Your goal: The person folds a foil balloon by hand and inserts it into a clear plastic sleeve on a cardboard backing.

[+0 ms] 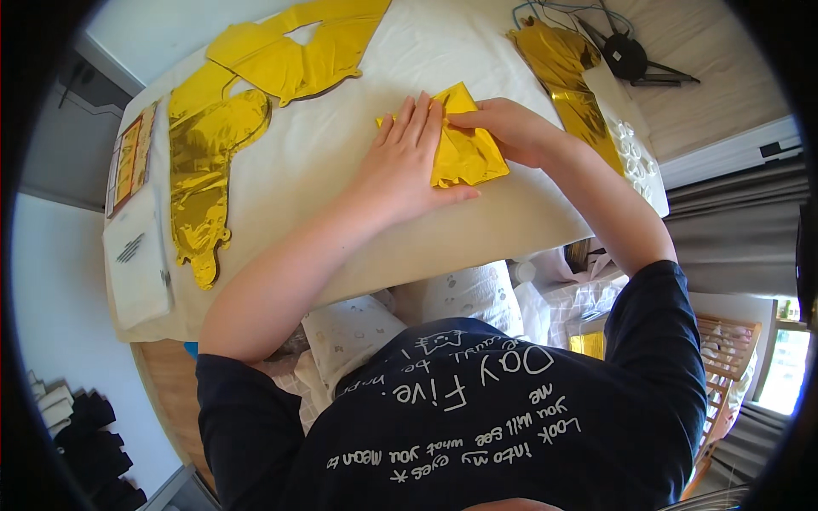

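A gold foil balloon (pixel 471 160), folded into a small crinkled packet, lies on the cream-covered table (pixel 315 170) in front of me. My left hand (pixel 400 166) rests flat on its left side, with the fingers stretched out toward the far edge and the thumb pointing right. From the right, my right hand (pixel 514 128) grips the packet's upper right side. Its thumb lies on top of the foil, and its other fingers are curled and partly hidden.
Flat gold foil balloons (pixel 200 157) lie at left and far left. Another gold balloon (pixel 567 77) is at far right, beside white curled pieces (pixel 635 153) and a black stand-like object (pixel 626 55). Clear plastic bags (pixel 136 264) and a printed card (pixel 132 162) line the left edge.
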Demonstrator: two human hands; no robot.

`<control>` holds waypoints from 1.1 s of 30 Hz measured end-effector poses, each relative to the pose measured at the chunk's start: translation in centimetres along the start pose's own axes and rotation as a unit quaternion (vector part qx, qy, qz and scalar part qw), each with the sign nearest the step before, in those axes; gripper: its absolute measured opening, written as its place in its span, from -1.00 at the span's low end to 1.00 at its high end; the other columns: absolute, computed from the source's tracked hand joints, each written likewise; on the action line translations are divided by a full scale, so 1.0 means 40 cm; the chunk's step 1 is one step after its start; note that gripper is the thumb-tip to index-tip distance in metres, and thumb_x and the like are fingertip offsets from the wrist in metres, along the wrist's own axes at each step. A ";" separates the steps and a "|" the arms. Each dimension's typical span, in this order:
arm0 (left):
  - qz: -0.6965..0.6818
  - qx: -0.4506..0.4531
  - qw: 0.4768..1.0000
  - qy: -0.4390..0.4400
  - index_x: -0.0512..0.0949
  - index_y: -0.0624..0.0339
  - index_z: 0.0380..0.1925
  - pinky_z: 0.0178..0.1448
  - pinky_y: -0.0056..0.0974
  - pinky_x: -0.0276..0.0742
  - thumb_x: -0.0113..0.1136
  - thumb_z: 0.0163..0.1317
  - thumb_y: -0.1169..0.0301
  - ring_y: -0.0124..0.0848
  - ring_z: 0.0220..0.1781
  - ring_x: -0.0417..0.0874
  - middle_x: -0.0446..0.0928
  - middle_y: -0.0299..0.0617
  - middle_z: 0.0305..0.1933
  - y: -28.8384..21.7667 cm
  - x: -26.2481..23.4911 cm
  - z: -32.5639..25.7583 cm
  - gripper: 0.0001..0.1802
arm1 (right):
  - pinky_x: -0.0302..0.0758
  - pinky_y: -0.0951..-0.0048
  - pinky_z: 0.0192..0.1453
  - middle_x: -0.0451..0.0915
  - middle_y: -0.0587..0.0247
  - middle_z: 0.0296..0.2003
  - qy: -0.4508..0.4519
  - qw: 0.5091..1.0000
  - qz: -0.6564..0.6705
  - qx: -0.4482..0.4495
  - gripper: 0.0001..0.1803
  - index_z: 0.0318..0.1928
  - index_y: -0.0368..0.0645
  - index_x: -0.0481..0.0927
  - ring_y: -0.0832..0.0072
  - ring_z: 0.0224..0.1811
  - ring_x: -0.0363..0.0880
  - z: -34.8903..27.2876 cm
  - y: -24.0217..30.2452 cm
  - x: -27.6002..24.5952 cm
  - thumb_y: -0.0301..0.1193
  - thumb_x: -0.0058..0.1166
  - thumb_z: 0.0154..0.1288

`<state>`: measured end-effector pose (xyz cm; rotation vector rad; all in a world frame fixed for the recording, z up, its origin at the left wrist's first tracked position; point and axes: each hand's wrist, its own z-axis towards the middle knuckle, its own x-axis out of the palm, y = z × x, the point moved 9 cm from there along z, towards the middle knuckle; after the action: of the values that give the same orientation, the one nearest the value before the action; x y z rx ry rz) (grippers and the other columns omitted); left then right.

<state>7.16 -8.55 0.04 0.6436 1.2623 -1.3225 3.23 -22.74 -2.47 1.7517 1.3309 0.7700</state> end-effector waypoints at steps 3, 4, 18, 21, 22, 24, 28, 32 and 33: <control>0.010 0.003 1.000 0.009 0.00 0.47 0.59 0.74 0.17 -0.11 0.19 0.13 -0.54 0.14 0.76 -0.09 -0.04 0.33 0.69 -0.002 0.007 -0.001 0.42 | 0.64 0.38 0.12 0.70 0.14 0.00 0.022 0.997 -0.075 -0.007 -0.53 0.15 -0.42 0.57 0.45 -0.05 0.71 0.011 0.014 -0.006 -0.22 0.19 0.53; 0.016 0.005 1.000 0.012 0.01 0.46 0.59 0.74 0.17 -0.12 0.19 0.13 -0.54 0.14 0.76 -0.09 -0.04 0.33 0.69 -0.003 0.008 -0.001 0.41 | 0.62 0.43 0.07 0.72 0.21 -0.08 -0.008 0.986 -0.162 -0.024 -0.55 0.14 -0.38 0.59 0.48 -0.09 0.69 -0.005 0.050 -0.005 -0.20 0.18 0.54; 0.024 -0.006 0.999 0.027 0.08 0.45 0.57 0.75 0.17 -0.15 -0.14 0.55 -0.23 0.11 0.75 -0.04 0.04 0.29 0.68 -0.001 0.032 0.002 -0.02 | 0.60 0.28 -0.03 0.63 0.12 -0.21 -0.193 0.770 -0.477 -0.376 -0.72 0.11 -0.18 0.64 0.21 -0.16 0.66 -0.044 0.111 -0.006 -0.43 0.14 0.45; 0.043 -0.005 0.998 0.035 0.10 0.46 0.57 0.75 0.17 -0.14 -0.13 0.56 -0.17 0.11 0.74 -0.01 0.07 0.29 0.67 -0.006 0.030 0.001 -0.07 | 0.58 0.19 0.17 0.62 0.10 0.07 -0.206 0.724 -0.521 -0.402 -0.68 0.18 -0.13 0.63 0.14 0.08 0.64 -0.066 0.117 0.007 -0.41 0.14 0.47; 0.044 -0.008 0.998 0.037 0.11 0.46 0.56 0.75 0.16 -0.14 -0.11 0.55 -0.16 0.11 0.74 0.00 0.08 0.29 0.66 -0.005 0.030 0.000 -0.08 | 0.52 0.14 0.31 0.57 0.08 0.19 -0.168 0.698 -0.551 -0.425 -0.62 0.26 -0.12 0.58 0.11 0.21 0.58 -0.088 0.118 0.033 -0.39 0.13 0.49; 0.050 -0.009 0.998 0.042 0.12 0.45 0.56 0.74 0.20 -0.16 -0.12 0.55 -0.17 0.10 0.74 0.00 0.08 0.28 0.67 -0.003 0.032 0.001 -0.07 | 0.45 0.10 0.45 0.53 0.06 0.31 -0.130 0.670 -0.579 -0.446 -0.56 0.34 -0.11 0.53 0.08 0.34 0.51 -0.122 0.114 0.053 -0.37 0.13 0.50; 0.093 -0.012 0.994 0.054 0.11 0.42 0.58 0.72 0.32 -0.26 -0.14 0.55 -0.20 0.04 0.76 -0.04 0.07 0.21 0.69 -0.007 0.033 0.001 -0.06 | 0.04 -0.08 0.71 0.24 0.05 0.58 0.023 0.692 -0.590 -0.415 -0.32 0.57 -0.11 0.28 0.07 0.64 0.17 -0.139 0.054 0.061 -0.16 0.06 0.57; 0.049 -0.015 0.998 0.040 0.08 0.37 0.60 0.70 0.38 -0.32 -0.16 0.55 -0.22 0.01 0.77 -0.09 0.04 0.18 0.71 -0.005 0.028 -0.002 -0.05 | -0.18 -0.14 0.75 0.13 0.07 0.64 0.079 0.672 -0.624 -0.391 -0.12 0.64 -0.11 0.15 0.10 0.72 -0.03 -0.137 0.026 0.038 0.13 -0.01 0.54; 0.037 -0.024 0.997 0.057 0.05 0.36 0.62 0.72 0.34 -0.34 -0.16 0.55 -0.22 0.01 0.78 -0.12 0.00 0.17 0.72 -0.002 0.030 0.000 -0.04 | -0.18 -0.14 0.75 0.13 0.07 0.64 0.080 0.672 -0.623 -0.391 -0.12 0.64 -0.11 0.15 0.10 0.72 -0.03 -0.137 0.025 0.031 0.13 -0.01 0.54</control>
<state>6.81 -8.98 -1.03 0.7334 1.3445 -1.2049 -0.52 -20.44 1.18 -0.0923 1.5610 0.4901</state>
